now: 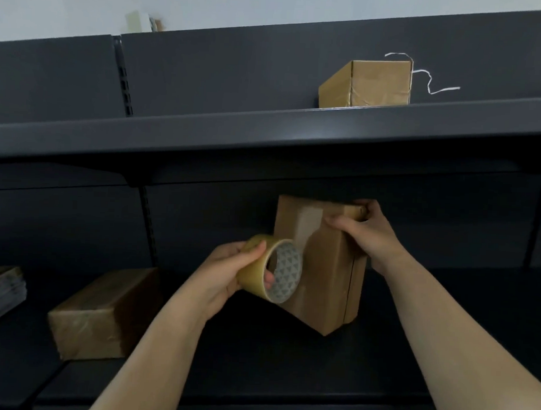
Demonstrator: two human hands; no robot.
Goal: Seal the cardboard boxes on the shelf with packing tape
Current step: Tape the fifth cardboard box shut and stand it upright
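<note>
Upright cardboard box (322, 268) is gripped up top by right hand (363, 235); tape roll (273, 269), yellowish-looking, is clutched by left hand (230, 271) alongside.

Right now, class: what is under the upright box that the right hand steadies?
The upright box stands on the dark lower shelf, steadied by the right hand. Its bottom face is hidden. The left hand holds the tape roll beside it.
</note>
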